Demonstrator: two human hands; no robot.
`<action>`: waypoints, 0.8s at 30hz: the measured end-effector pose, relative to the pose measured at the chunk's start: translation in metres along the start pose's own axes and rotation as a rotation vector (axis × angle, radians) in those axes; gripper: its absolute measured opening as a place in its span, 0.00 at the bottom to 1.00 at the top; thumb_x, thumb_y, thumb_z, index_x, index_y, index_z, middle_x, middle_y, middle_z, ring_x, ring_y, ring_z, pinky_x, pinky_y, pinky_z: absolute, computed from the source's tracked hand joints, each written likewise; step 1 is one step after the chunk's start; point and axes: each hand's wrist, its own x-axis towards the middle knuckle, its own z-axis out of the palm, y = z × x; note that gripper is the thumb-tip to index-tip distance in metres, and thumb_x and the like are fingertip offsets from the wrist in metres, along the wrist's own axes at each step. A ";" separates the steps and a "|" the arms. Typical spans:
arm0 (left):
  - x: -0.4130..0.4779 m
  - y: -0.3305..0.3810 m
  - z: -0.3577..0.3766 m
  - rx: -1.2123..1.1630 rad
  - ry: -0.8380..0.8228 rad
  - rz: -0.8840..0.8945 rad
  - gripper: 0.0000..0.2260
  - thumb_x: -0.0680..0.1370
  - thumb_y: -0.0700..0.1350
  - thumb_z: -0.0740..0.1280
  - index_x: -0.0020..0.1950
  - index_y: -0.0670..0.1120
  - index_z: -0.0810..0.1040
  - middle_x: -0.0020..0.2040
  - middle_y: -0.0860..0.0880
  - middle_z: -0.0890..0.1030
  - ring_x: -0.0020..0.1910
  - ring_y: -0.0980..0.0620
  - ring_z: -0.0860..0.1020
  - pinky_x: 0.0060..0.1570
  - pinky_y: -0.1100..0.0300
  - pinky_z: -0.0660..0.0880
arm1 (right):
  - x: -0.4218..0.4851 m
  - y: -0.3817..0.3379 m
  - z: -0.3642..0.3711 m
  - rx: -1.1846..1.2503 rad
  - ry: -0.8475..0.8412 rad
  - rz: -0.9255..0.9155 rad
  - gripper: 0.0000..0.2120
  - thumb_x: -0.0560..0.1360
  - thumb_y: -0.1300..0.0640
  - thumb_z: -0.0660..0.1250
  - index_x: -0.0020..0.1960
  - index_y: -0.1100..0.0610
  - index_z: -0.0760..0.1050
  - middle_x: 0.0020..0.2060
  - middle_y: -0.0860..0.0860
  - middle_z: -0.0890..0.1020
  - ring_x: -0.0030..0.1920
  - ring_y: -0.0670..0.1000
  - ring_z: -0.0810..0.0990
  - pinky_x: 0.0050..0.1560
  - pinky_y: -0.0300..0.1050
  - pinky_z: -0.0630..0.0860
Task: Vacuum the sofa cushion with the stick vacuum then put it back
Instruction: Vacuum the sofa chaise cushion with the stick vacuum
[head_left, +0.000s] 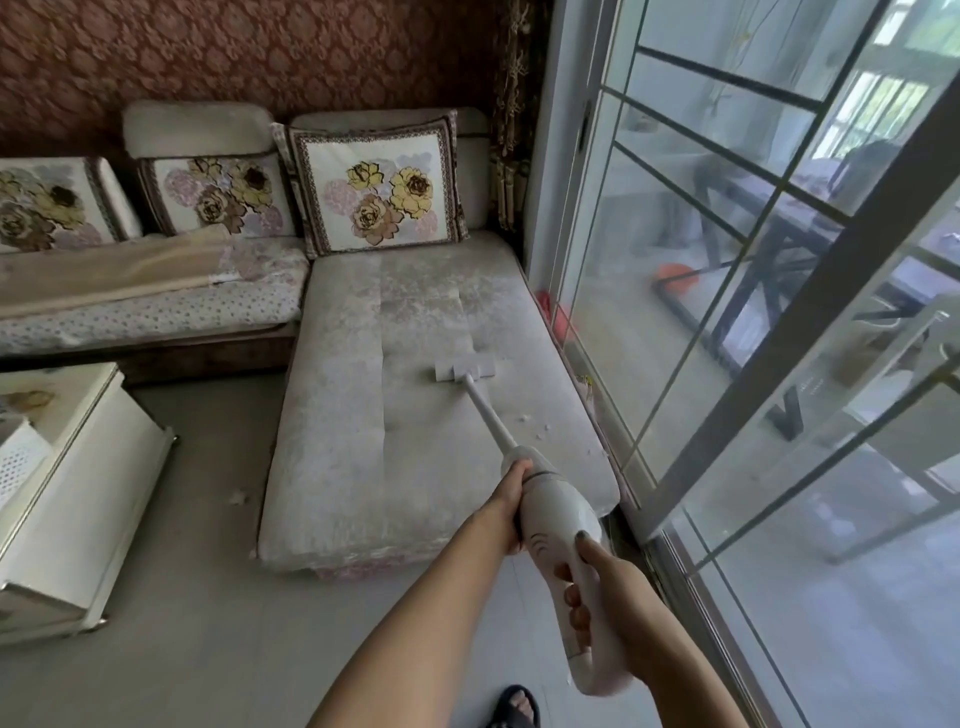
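Observation:
A white stick vacuum (550, 514) reaches from the lower middle up onto the pale sofa cushion (363, 415). Its flat floor head (464, 368) lies on the cushion's middle, slightly right of centre. My left hand (514, 499) grips the vacuum body where the thin tube meets it. Lower down, my right hand (587, 587) wraps the rear handle, thumb on top. A few small white crumbs (535, 423) lie on the cushion right of the tube.
A flowered pillow (382, 182) leans at the cushion's far end. Another sofa section (145, 301) with pillows runs to the left. A white cabinet (67, 493) stands at the left on the grey floor. Glass sliding doors (727, 312) border the cushion's right side. My sandalled foot (514, 706) shows at the bottom.

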 end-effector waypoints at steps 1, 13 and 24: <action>-0.006 -0.009 0.000 0.000 0.010 -0.002 0.29 0.74 0.67 0.61 0.63 0.45 0.76 0.49 0.42 0.82 0.47 0.44 0.80 0.41 0.57 0.77 | -0.007 0.007 -0.002 -0.003 -0.001 0.005 0.22 0.81 0.46 0.57 0.49 0.66 0.76 0.24 0.53 0.72 0.21 0.49 0.67 0.22 0.39 0.63; -0.050 -0.092 0.020 -0.016 0.005 -0.003 0.26 0.74 0.66 0.61 0.55 0.45 0.77 0.45 0.42 0.82 0.43 0.44 0.80 0.40 0.57 0.77 | -0.065 0.072 -0.042 -0.012 0.028 -0.001 0.21 0.81 0.46 0.56 0.50 0.65 0.75 0.25 0.53 0.72 0.22 0.49 0.67 0.23 0.37 0.63; -0.085 -0.167 0.043 0.016 0.069 -0.002 0.26 0.72 0.66 0.63 0.55 0.45 0.77 0.41 0.43 0.81 0.38 0.45 0.80 0.35 0.60 0.75 | -0.118 0.126 -0.082 0.031 -0.017 0.013 0.21 0.82 0.46 0.56 0.48 0.65 0.74 0.24 0.53 0.71 0.21 0.49 0.66 0.21 0.35 0.62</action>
